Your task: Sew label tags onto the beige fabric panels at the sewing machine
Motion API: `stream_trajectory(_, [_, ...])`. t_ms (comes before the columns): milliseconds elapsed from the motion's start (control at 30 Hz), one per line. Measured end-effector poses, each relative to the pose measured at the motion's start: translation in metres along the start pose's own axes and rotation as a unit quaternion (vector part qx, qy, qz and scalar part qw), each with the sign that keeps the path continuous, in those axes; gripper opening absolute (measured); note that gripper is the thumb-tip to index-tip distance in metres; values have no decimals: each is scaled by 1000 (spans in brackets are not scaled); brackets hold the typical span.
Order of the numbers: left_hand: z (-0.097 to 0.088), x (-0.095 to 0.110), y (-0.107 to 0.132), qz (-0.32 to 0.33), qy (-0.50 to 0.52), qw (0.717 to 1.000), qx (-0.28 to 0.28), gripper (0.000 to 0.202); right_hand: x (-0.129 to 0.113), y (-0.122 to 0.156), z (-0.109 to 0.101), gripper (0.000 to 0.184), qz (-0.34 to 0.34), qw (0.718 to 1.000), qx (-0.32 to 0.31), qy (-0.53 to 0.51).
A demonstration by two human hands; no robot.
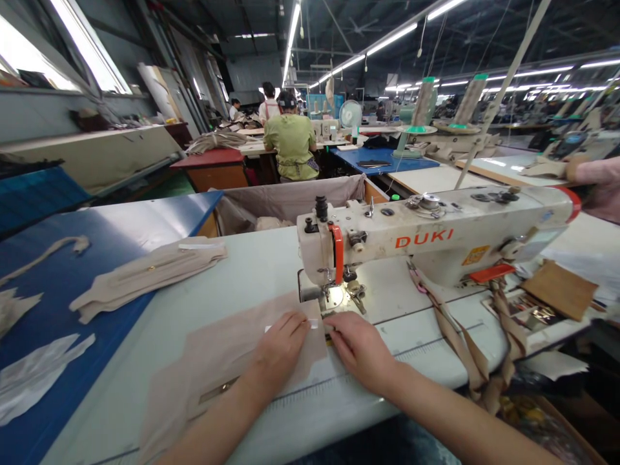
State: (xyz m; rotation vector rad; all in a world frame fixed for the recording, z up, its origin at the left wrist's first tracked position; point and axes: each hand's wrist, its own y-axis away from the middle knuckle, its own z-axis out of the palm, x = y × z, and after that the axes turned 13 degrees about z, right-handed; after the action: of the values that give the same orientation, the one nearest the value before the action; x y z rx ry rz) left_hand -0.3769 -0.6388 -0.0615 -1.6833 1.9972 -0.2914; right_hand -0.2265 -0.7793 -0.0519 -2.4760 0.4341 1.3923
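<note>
A thin beige fabric panel (213,349) lies flat on the pale sewing table, with a zipper (217,389) set in its near part. My left hand (283,345) rests on the panel, its fingers bent and pressed together over a small white strip (313,323) near the right edge. Beside it, my right hand (361,349) pinches at that edge, thumb against forefinger; the fingertips hide what lies between them. Just beyond both hands is the lit needle area of a DUKI sewing machine (368,232). The fabric's edge is in front of the presser foot.
A stack of beige zippered pieces (150,271) lies to the left, by a blue surface (121,219) with scraps. Right of the needle are pink-handled snips (417,279), hanging beige strips (460,349) and a parts tray (537,313). A person in green (290,139) sits ahead; another's sleeve enters right.
</note>
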Motion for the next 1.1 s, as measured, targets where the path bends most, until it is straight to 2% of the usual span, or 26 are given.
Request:
stream_trajectory(100, [7,1,1,-38,42,998,-15,30,3,18,-3,27,-147,971,-35,183])
stream_trajectory(167, [9,1,2,-50,62,997,-17,31,5,26,-1,31,-170,955,-47,237])
stream_trajectory(300, [7,0,2,-25,73,997,-17,32,4,32,2,35,-167,945,-48,277])
stream_trajectory(600, [6,0,-7,10,64,998,-18,24,3,33,2,36,-186,936,-35,298])
stream_trajectory(767, [9,1,-7,9,50,998,-29,23,5,33,3,36,-193,933,-25,302])
stream_trajectory(1100, [12,2,-2,23,39,999,-10,24,5,33,3,37,-195,932,-23,306])
